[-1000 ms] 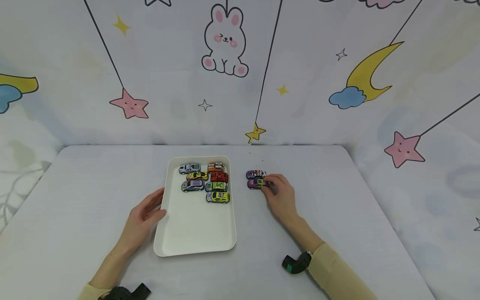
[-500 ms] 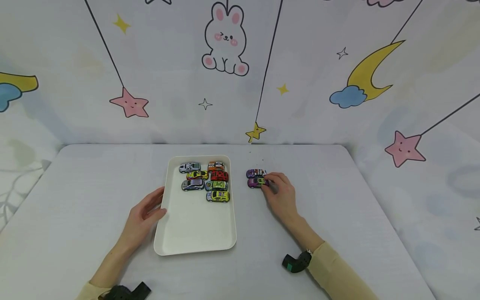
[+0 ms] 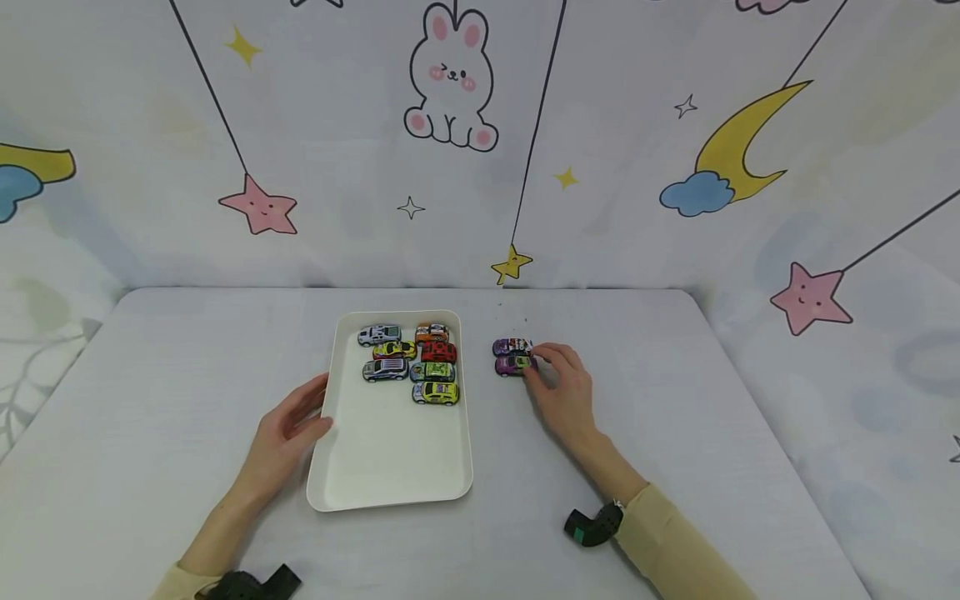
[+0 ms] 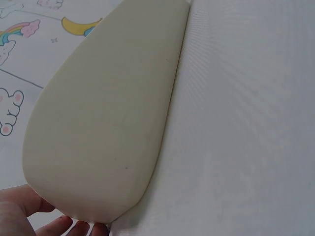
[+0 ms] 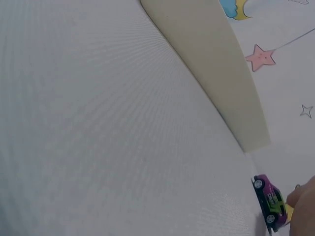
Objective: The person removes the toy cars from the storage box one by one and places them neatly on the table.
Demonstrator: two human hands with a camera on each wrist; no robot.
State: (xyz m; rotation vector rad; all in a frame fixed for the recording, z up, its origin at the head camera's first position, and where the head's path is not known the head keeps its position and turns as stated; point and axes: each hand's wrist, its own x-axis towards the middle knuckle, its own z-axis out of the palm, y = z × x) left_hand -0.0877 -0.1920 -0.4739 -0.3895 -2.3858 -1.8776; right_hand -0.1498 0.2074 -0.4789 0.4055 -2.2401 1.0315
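Note:
A purple-and-green toy car (image 3: 513, 366) stands on the white table, close beside a purple-and-white toy car (image 3: 512, 347). My right hand (image 3: 564, 398) is at their right ends, with the thumb tip at the green-marked car and the forefinger slightly apart from the other. In the right wrist view, the purple-and-green toy car (image 5: 270, 202) shows next to a fingertip. On the left, my left hand (image 3: 285, 435) holds the rim of a white tray (image 3: 390, 467), thumb over the edge and fingers outside it. From the left wrist, the outer wall of the tray (image 4: 106, 123) hides part of the fingers.
Several toy cars sit grouped at the far end of the tray, among them a red car (image 3: 438, 352) and a yellow car (image 3: 435, 393). A patterned cloth (image 3: 337, 167) rises behind the table (image 3: 637, 375).
My right forefinger has drawn back slightly to the right from the cars. My left hand, the tray and the cars show no clear movement.

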